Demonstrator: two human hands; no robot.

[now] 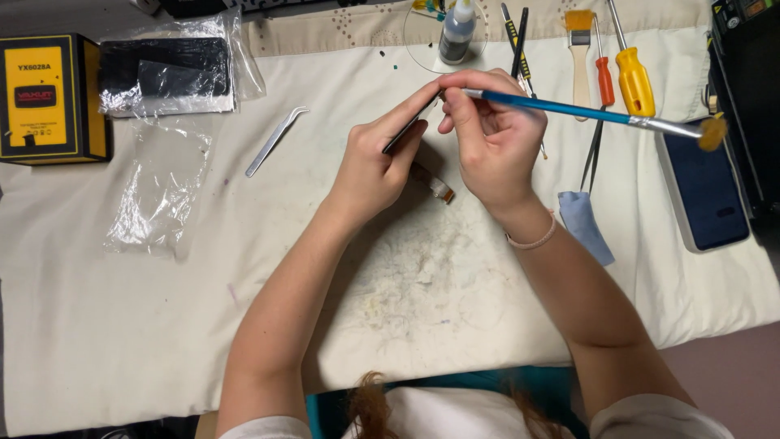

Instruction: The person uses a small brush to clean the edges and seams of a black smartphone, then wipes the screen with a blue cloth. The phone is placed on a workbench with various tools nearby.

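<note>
Holding position: both my forearms reach up from the near edge over the cream cloth (122,325), which is stained and scuffed just below my wrists.
Left hand (370,171): my fingers are pinched around a thin dark flat part (406,130), held edge-up and tilted; a brown strip with a metal end (432,184) hangs beneath it, just above the cloth.
Right hand (487,134): my fingers grasp the blue-handled brush (569,107) near one end; its handle runs right to bristles (712,132) over the dark phone (705,191). My fingertips meet the left hand's at the top of the dark part.
Wrist: a pale band (532,240) circles my right wrist.
Mid-field: curved metal tweezers (276,140) lie left of my hands; a blue cloth scrap (585,223) lies to the right.
Far edge: a small bottle (457,32), a flat paintbrush (579,49), red and yellow screwdrivers (621,77).
Far left: a yellow box (49,97) beside plastic bags (171,77).
</note>
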